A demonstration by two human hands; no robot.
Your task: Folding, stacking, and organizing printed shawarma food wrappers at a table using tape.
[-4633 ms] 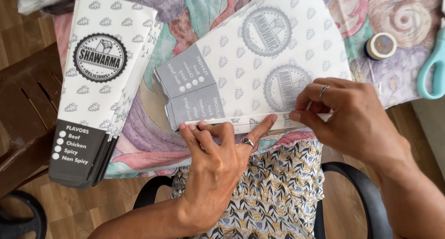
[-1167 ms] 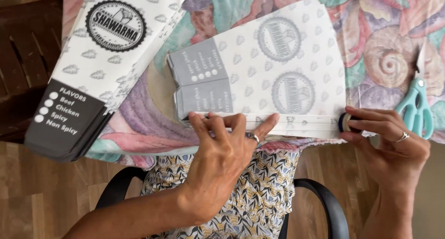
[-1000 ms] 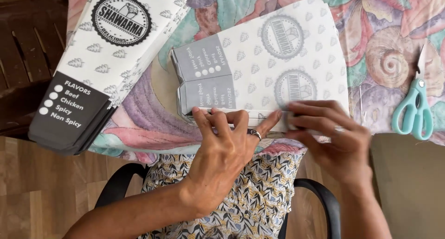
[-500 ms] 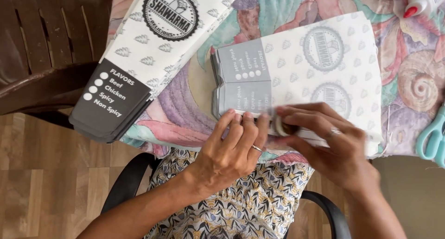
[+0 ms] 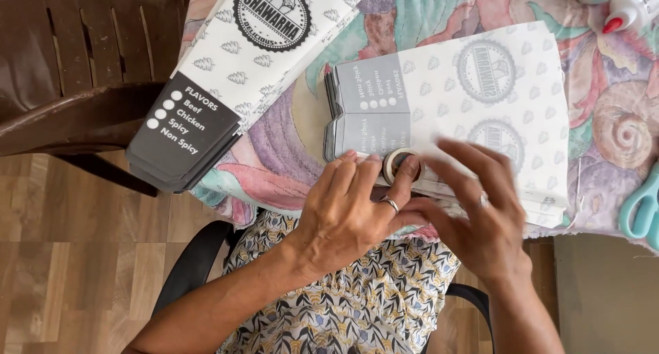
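A flat white printed paper sheet [image 5: 480,100] with grey panels lies on the flowered tablecloth [image 5: 288,148]. My left hand [image 5: 350,206] rests on the sheet's near edge. Its thumb and fingertips pinch a small roll of tape [image 5: 396,163] that stands on that edge. My right hand [image 5: 477,220] is just to the right of the roll, blurred, with its fingers spread over the sheet and nothing visibly in them. Its thumb reaches toward my left hand.
A stack of folded printed paper sleeves [image 5: 226,73] lies at the table's left edge. A white glue bottle with a red tip [image 5: 631,7] is at the top right, teal scissors [image 5: 642,206] at the right edge. A brown wooden chair [image 5: 75,66] stands at the left.
My right hand fetched the tape roll from the right and brought it to the sheet's near edge beside my left hand. The view shifted so the sheet sits further right.
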